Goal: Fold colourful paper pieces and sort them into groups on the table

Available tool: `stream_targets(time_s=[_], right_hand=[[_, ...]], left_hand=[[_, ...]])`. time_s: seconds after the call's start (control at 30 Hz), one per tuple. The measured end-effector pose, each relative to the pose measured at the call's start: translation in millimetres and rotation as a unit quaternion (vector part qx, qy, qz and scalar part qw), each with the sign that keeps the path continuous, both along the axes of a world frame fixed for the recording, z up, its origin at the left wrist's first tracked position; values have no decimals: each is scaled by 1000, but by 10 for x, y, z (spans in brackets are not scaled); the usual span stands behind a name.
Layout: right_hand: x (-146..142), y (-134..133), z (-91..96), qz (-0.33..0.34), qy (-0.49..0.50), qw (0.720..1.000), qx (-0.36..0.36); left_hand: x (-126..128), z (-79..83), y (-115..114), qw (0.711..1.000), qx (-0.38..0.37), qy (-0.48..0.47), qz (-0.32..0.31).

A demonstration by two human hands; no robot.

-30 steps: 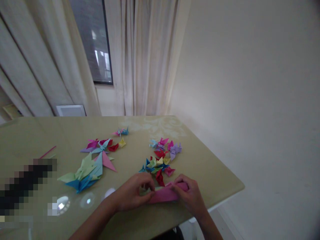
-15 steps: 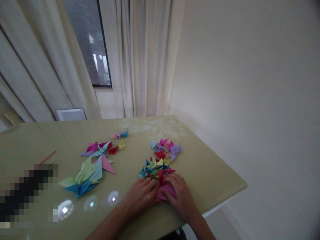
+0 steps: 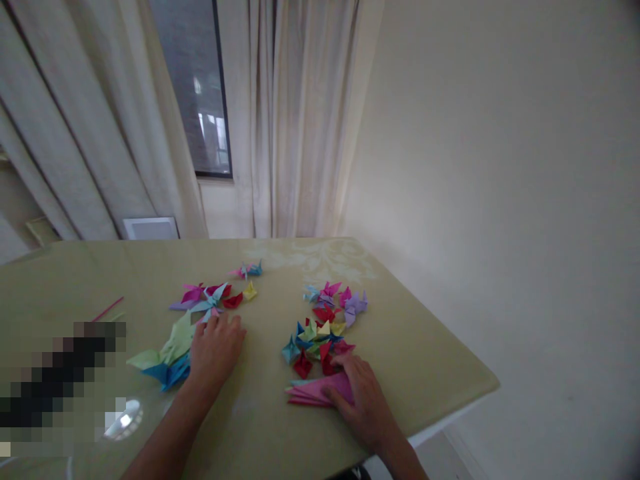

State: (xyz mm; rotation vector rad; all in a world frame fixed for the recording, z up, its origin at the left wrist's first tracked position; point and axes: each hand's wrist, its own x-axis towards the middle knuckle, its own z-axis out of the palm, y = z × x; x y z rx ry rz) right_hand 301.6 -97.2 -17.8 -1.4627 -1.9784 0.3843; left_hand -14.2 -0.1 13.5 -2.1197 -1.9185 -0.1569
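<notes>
My right hand lies flat on a folded pink paper near the table's front edge, fingers pressed onto it. My left hand rests open on the table farther left, its fingers over a pink folded sheet and beside large green and blue folded papers. Just beyond the pink paper sits a cluster of several small origami figures in red, blue, yellow and purple.
A second group of small paper figures lies behind my left hand, with a pair farther back. A thin pink strip lies at the left. The olive table ends at the right; curtains and a window stand behind.
My left hand left the pink paper and moved left onto the larger folded sheets. My right hand stays pressing on the pink paper, which now lies flatter.
</notes>
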Motion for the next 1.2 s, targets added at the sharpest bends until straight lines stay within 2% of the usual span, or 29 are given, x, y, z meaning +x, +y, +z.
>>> stream_targets(time_s=[0.1, 0.23, 0.33, 0.47, 0.5, 0.67, 0.83, 0.9, 0.97, 1.07, 1.13, 1.2], right_hand=[[2, 7, -3, 6, -3, 1000, 0], [7, 14, -23, 4, -7, 1000, 7], [3, 4, -5, 10, -17, 1000, 16], [-7, -8, 45, 43, -55, 998, 4], [-7, -5, 49, 47, -64, 997, 4], [22, 40, -28, 29, -88, 995, 33], [65, 42, -121, 14, -83, 993, 78], [77, 29, -124, 12, -77, 992, 95], [85, 23, -113, 10, -66, 991, 115], [96, 25, -103, 14, -43, 987, 152], [105, 22, -107, 7, -19, 985, 172], [114, 1, -111, -2, 14, 982, 190]], left_hand=[[-64, -40, 35, 998, -62, -14, 12], [-4, -92, 94, 990, -93, -99, -48], [15, -111, 114, 988, -67, -129, -50], [-8, -80, 95, 994, -59, -75, 46], [-14, -70, 95, 994, -66, -75, 43], [-17, -77, 139, 992, -83, -88, -43], [-31, -51, 142, 993, -39, -108, -21], [-38, 12, 120, 987, 14, -157, -15], [-20, 83, 82, 963, 105, -244, -45], [117, 122, -18, 892, 195, -378, -153], [299, 68, -125, 859, 188, -415, -235], [533, -39, -264, 850, 146, -396, -316]])
